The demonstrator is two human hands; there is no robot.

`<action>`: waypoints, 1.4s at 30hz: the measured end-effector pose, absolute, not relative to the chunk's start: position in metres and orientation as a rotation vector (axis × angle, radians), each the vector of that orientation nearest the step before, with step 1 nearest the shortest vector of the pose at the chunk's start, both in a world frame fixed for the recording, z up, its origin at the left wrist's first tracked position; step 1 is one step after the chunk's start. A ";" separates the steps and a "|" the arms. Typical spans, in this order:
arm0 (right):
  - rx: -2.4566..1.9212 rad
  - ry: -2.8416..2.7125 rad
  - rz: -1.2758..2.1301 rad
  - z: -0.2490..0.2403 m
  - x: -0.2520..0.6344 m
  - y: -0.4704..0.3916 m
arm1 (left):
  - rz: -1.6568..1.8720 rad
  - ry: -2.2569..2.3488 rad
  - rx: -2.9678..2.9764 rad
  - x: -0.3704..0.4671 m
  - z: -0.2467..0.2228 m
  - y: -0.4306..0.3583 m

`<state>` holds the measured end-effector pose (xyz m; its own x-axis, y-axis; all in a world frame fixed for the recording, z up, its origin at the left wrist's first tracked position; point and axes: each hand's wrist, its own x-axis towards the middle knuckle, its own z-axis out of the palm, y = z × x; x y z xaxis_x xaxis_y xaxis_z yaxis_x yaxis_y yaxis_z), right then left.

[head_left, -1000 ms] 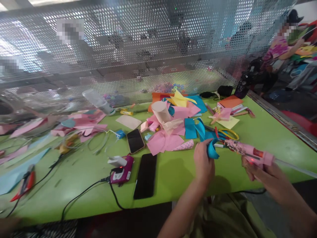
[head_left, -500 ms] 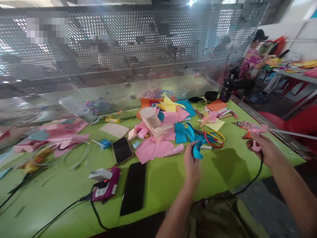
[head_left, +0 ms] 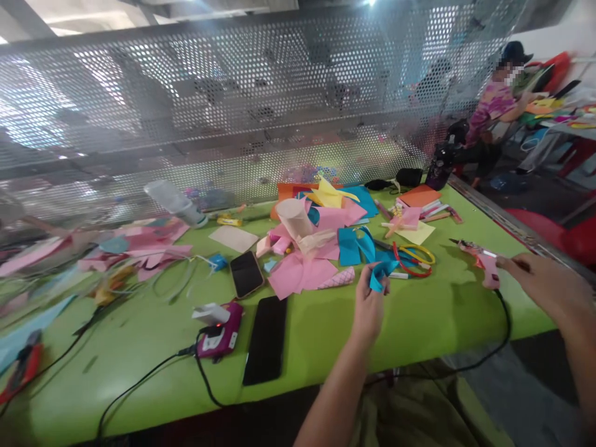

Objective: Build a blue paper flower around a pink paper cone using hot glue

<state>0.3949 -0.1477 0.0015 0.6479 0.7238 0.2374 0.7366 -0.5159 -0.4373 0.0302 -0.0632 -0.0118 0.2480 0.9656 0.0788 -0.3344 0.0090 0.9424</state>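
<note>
leftmost, well away from the fingers of the left hand (head_left: 367,304), a red-and-black tool (head_left: 31,362) lies on the green table (head_left: 153,347). nearer those fingers come a purple power adapter (head_left: 231,332), then a dark phone (head_left: 266,341), with pink paper (head_left: 302,273) just beyond it. the left fingers are closed on a curled piece of blue paper (head_left: 383,273), which sticks out past their tips. just beyond them, to the right, are red and yellow scissor handles (head_left: 419,274). farther right, a pink glue gun (head_left: 490,270) sits at the bent fingertips of the right hand (head_left: 542,279); whether they grip it, i cannot tell.
</note>
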 end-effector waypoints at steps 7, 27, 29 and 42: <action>-1.543 -1.259 0.618 -0.001 0.253 -0.143 | 1.127 0.688 1.002 0.037 -0.015 -0.066; -1.352 -1.118 0.638 0.015 0.182 -0.120 | 1.016 0.695 1.518 0.019 -0.001 -0.073; -1.326 -1.165 0.803 0.020 0.189 -0.120 | 0.968 0.678 1.455 0.012 0.005 -0.069; -1.333 -1.243 1.052 0.023 0.191 -0.121 | 0.927 0.529 0.964 0.020 -0.005 -0.075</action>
